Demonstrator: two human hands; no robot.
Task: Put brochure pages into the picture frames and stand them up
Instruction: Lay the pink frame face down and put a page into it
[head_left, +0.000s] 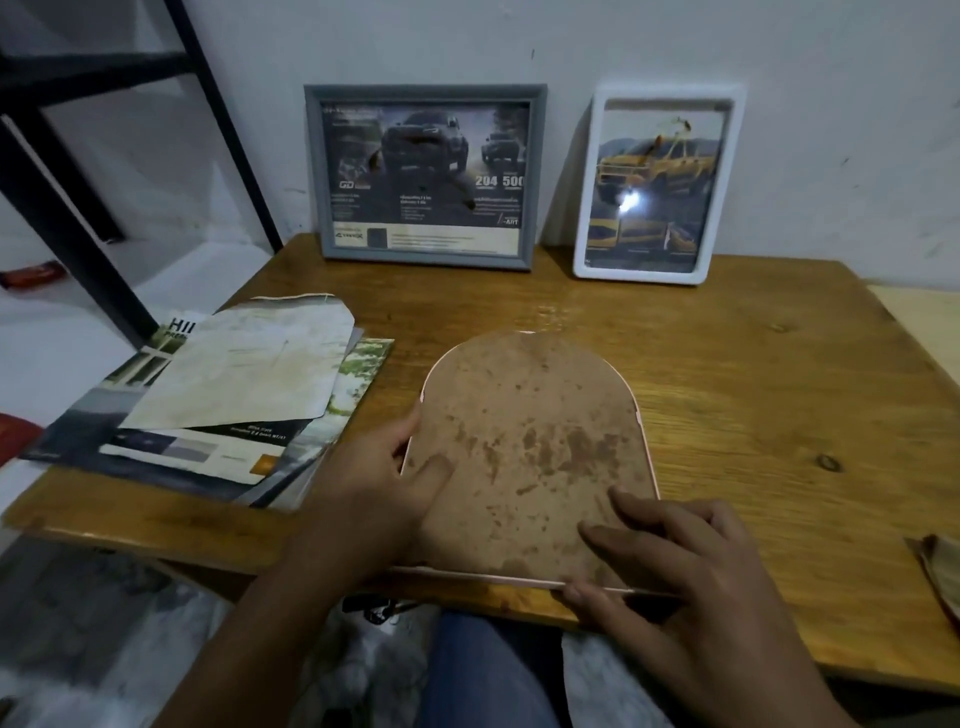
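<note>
An arch-topped pink frame (530, 447) lies face down on the wooden table (753, 395), its stained brown backing board up. My left hand (384, 483) grips its left edge, thumb on the board. My right hand (685, 577) holds the bottom right corner, fingers on the board and thumb under the lower edge. A grey frame (423, 176) with a dark truck page and a white frame (657, 184) with a yellow truck page stand against the wall. Loose brochure pages (223, 405) are piled at the table's left.
A black metal rack leg (78, 218) slants down on the left beyond the table. A brown folded item (940, 566) lies at the table's right edge. My knees show below the table's near edge.
</note>
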